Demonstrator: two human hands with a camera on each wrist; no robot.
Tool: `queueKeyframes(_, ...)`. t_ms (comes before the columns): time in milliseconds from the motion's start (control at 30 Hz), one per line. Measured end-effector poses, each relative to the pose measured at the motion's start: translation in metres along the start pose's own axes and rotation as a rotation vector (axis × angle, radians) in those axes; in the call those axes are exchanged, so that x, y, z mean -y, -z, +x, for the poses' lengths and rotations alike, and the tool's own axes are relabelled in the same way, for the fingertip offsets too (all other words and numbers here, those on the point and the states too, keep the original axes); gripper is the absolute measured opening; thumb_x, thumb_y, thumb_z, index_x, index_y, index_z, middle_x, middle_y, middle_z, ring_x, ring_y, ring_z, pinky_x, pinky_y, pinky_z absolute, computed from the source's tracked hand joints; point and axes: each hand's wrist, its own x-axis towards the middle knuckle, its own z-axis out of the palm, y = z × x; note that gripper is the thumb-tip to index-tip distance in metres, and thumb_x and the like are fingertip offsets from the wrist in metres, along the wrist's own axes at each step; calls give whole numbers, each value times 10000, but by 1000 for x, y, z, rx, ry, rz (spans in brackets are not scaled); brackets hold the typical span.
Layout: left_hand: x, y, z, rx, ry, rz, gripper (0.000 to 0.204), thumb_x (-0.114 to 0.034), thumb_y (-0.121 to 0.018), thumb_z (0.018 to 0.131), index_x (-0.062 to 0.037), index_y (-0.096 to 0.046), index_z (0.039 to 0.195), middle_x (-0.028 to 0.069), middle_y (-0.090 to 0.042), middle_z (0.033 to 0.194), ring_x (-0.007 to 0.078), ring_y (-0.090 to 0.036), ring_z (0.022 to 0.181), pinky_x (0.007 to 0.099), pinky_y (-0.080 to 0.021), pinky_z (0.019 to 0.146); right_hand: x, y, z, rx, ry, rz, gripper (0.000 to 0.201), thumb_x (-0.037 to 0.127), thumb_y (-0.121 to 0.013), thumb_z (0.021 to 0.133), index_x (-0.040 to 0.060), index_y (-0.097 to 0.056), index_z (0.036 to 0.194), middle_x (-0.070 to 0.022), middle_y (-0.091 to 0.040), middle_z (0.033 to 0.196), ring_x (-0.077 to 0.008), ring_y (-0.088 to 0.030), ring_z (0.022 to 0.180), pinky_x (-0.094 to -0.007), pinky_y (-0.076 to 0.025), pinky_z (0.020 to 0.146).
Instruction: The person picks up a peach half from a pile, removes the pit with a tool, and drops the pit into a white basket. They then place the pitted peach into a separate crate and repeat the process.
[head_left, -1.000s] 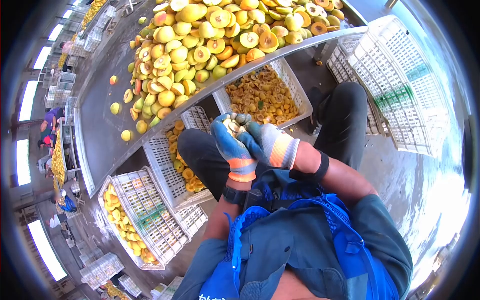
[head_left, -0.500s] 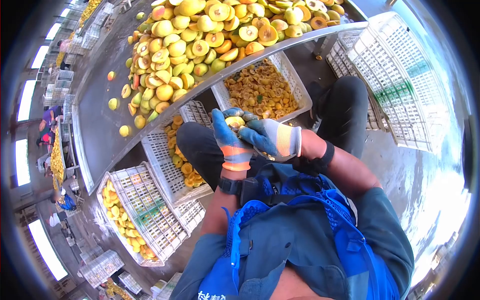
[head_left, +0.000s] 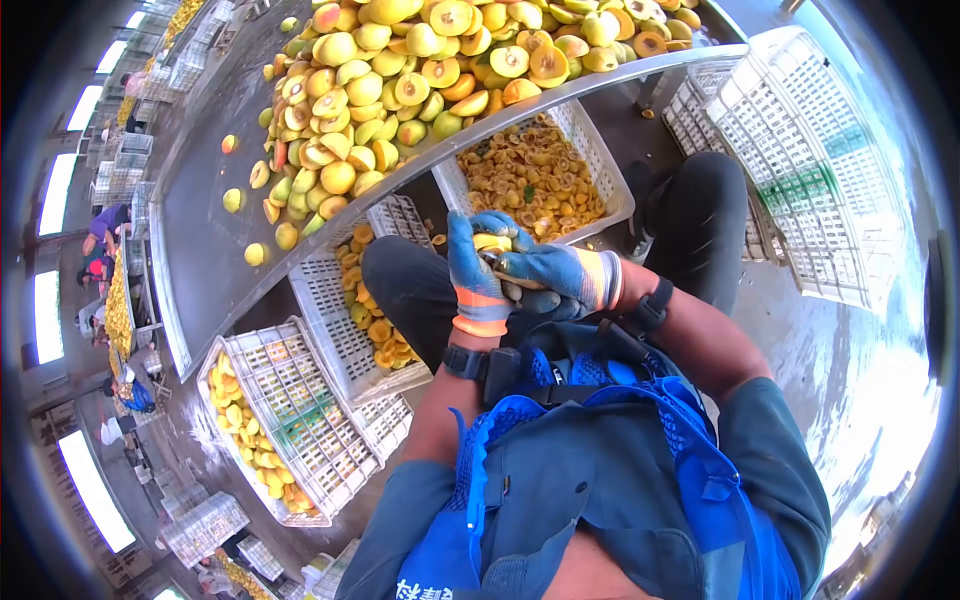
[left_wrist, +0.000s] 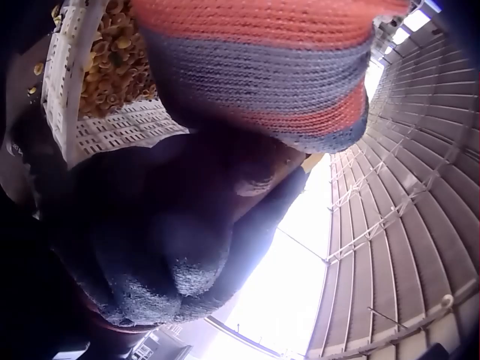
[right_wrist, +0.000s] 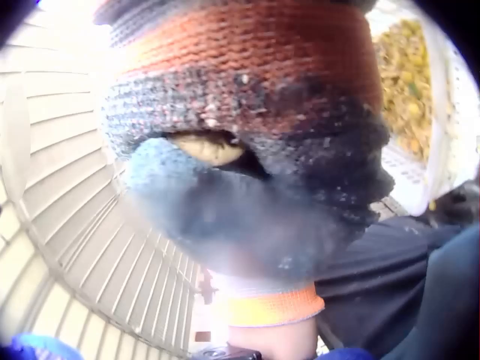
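In the head view, my gloved left hand (head_left: 480, 262), with an orange cuff, holds a yellow peach half (head_left: 490, 243) in its cupped fingers. My gloved right hand (head_left: 555, 276) is pressed close against it, fingers curled and thumb at the fruit. A small shiny dark tool end (head_left: 490, 258) shows between the hands, just below the peach half; the rest is hidden in the right glove. The left wrist view shows the knitted left glove (left_wrist: 262, 75) up close. In the right wrist view the blurred blue fingers of a glove (right_wrist: 247, 214) fill the middle.
Ahead, a metal table (head_left: 215, 260) bears a heap of halved peaches (head_left: 380, 100). Beneath its edge stands a crate of brownish fruit pieces (head_left: 530, 175). Crates of fruit (head_left: 330, 310) (head_left: 280, 420) stand at left, and stacked white crates (head_left: 800, 170) at right. Both knees flank the hands.
The hands stay together over the lap. The right hand has turned, and its fingers now reach further under the left. The peach half sits lower between the fingers, with the dark tool end clearer.
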Motion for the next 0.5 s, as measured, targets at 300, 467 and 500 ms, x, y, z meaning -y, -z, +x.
queueKeyframes(300,-56,64,7,-341,-353,395,284,-310,-623,1031,-42,-633,938,114,-673,911,238,-666,682,356,-574,650,-21,16,19,94,94,97,450,447,-532,1080,22,-662,1153,-5,-583,664,-101,-535,524,-252,-403,474)
queueKeyframes(467,-149,173,7,-651,-965,1736,220,-173,-681,989,4,-700,1118,151,-697,1004,268,-706,890,400,-570,823,-27,33,21,-659,81,-1242,451,424,-536,1024,-7,-651,1093,-294,-721,956,-498,-689,941,-560,-532,820)
queueKeyframes(500,-159,156,10,-649,-1038,1894,230,-175,-689,986,9,-707,1123,153,-705,1015,270,-703,921,406,-562,847,-32,39,23,-669,92,-1246,438,415,-537,1020,-3,-645,1093,-291,-723,946,-492,-693,924,-553,-538,810)
